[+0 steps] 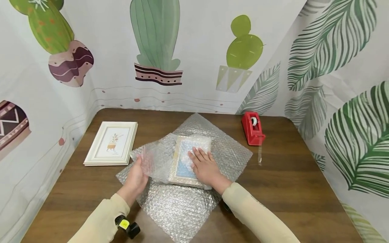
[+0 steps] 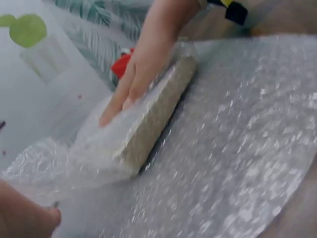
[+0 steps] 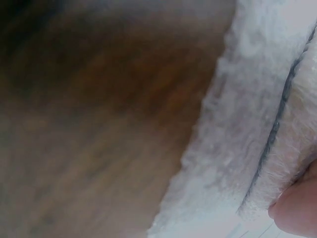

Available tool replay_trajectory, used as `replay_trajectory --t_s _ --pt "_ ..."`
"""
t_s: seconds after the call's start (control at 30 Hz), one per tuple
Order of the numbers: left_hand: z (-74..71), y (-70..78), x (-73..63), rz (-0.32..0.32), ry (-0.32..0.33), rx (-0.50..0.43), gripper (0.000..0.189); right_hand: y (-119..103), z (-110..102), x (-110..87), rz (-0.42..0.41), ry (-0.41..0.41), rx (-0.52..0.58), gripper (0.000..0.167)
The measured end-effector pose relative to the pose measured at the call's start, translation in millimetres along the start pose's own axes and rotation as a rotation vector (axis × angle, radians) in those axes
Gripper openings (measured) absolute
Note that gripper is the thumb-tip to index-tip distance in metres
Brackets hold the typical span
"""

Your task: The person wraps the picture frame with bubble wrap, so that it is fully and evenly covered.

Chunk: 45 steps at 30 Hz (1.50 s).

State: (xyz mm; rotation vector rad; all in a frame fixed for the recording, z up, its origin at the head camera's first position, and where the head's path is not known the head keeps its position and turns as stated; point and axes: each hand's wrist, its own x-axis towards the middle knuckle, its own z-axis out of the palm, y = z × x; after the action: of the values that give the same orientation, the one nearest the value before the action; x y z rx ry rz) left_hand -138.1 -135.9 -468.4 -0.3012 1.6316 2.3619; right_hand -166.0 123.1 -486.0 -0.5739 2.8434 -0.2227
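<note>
A picture frame [image 1: 174,165] with a pale border and a blue picture lies on a sheet of bubble wrap [image 1: 182,206], with one layer of the wrap over it. My right hand [image 1: 206,167] rests on top of the covered frame, fingers spread and straight. At the left, my left hand [image 1: 136,177] grips a lifted flap of the wrap between thumb and fingers; the flap stretches from it to the frame. The left wrist view shows the frame's thick side [image 2: 161,116] through the wrap. In the right wrist view only a fingertip [image 3: 297,208] shows.
A second, white picture frame [image 1: 101,162] with a plant print lies at the left of the wooden table [image 1: 273,202]. A red tape dispenser [image 1: 251,130] stands at the back right, a strip of tape [image 1: 259,155] hanging from it. Patterned cloth [image 1: 200,50] backs the table.
</note>
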Motion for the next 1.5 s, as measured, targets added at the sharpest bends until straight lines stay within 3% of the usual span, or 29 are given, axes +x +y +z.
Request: replay_trajectory --t_s 0.13,0.37,0.53,0.77,1.03,1.17,1.3,1.4,1.5 --pt "17.2 3.9 -8.9 0.028 -0.037 0.010 0.076 -2.4 -0.6 2.8 -0.003 0.002 -0.022 0.054" --pt "64.6 -4.3 -9.8 0.138 -0.135 0.207 0.069 -2.5 -2.4 8.9 0.014 0.000 -0.047 0.054" --pt "87.4 -18.2 -7.3 0.138 -0.078 0.226 0.065 -2.7 -0.4 11.1 0.032 -0.010 -0.057 0.055" --pt "104.8 -42.5 -1.9 0.157 -0.123 0.330 0.063 -2.8 4.8 10.7 0.042 0.000 -0.059 0.053" --pt "113.5 -63.5 9.2 0.331 -0.174 0.627 0.053 -3.5 4.0 9.2 0.024 -0.023 -0.095 0.059" --pt "118.3 -64.9 10.3 0.277 -0.187 0.744 0.054 -2.6 1.8 6.2 0.015 -0.053 -0.118 0.067" --pt "121.6 -61.3 12.2 0.219 -0.204 0.800 0.055 0.3 0.5 4.8 0.011 -0.039 -0.117 0.065" --pt "121.7 -59.5 13.0 0.200 -0.233 0.805 0.055 9.1 -0.9 6.1 -0.006 0.018 0.021 0.063" --pt "122.3 -56.8 13.1 0.164 -0.248 0.807 0.057 20.3 -6.4 10.2 -0.040 0.061 0.218 0.071"
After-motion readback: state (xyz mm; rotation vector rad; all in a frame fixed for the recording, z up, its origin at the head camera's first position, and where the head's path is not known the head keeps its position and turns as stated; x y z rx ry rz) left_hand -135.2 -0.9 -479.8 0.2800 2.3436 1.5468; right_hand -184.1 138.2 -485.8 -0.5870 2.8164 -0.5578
